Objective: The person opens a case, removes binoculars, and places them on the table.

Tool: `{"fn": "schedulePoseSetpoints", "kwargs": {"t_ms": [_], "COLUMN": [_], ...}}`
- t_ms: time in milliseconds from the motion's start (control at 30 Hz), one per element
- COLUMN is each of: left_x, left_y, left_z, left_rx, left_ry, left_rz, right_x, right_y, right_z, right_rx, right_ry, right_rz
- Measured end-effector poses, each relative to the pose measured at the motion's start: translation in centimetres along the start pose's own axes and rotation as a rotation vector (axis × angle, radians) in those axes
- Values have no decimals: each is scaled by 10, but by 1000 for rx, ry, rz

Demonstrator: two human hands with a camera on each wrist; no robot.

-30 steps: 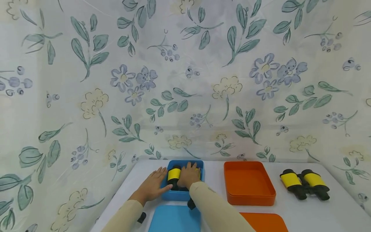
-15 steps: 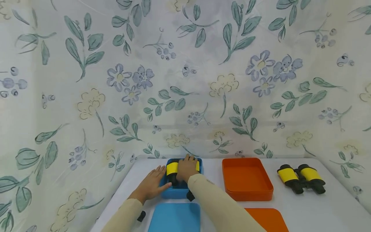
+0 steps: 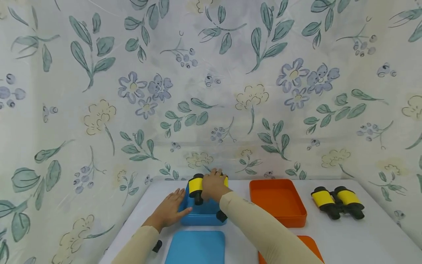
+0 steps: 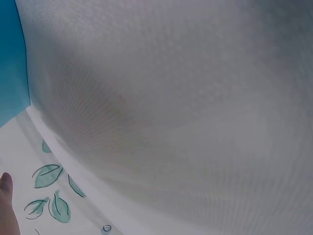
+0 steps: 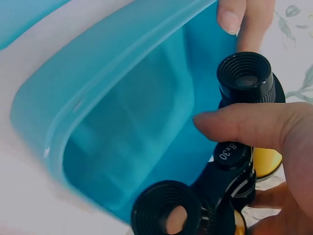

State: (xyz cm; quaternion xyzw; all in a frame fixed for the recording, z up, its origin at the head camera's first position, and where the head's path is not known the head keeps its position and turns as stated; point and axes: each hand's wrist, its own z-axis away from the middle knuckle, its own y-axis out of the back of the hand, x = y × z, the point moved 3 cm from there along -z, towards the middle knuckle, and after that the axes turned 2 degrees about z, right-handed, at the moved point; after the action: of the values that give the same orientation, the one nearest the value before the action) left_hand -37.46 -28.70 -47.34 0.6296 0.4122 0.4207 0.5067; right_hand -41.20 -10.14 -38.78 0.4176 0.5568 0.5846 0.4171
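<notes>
My right hand [image 3: 214,187] grips a pair of black and yellow binoculars [image 3: 196,185] over the blue box [image 3: 204,220]. In the right wrist view the thumb [image 5: 234,122] lies across the middle of the binoculars, beside the "8x30" mark, with the eyepieces [image 5: 244,73] toward the camera; other fingers are partly hidden behind the barrels. My left hand [image 3: 168,211] stays at the left side of the box, fingers straight and thumb near its front corner. Pale fabric fills most of the left wrist view, with only a fingertip [image 4: 6,188] showing at the edge.
A blue lid [image 3: 196,247] lies in front of the blue box. To the right stands an orange box [image 3: 275,196], its orange lid [image 3: 310,244] partly behind my right sleeve. A second pair of binoculars [image 3: 323,198] rests on the white table farther right. Flowered cloth hangs behind.
My right hand has raised the binoculars from inside the blue box to above its rim, baring the box's floor. My left hand keeps its place beside the box. The head view has shifted slightly.
</notes>
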Motion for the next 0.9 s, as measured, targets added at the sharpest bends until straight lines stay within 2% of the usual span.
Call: {"fn": "schedulePoseSetpoints", "kwargs": {"t_ms": [167, 367, 500, 733, 900], "left_x": [-1, -5, -2, 3, 3], "left_y": [1, -1, -1, -2, -4], "left_z": [1, 1, -1, -1, -1], "left_rx": [13, 37, 44, 42, 48], "left_ry": [5, -2, -6, -9, -13], "left_rz": [7, -3, -6, -3, -3], "right_x": [9, 21, 33, 55, 69], "right_y": [9, 14, 12, 9, 12], "right_z": [8, 13, 16, 26, 38], "right_rx": [-30, 2, 27, 9, -8], "right_ry": [18, 40, 42, -7, -1], "right_rz": [41, 86, 101, 74, 59]}}
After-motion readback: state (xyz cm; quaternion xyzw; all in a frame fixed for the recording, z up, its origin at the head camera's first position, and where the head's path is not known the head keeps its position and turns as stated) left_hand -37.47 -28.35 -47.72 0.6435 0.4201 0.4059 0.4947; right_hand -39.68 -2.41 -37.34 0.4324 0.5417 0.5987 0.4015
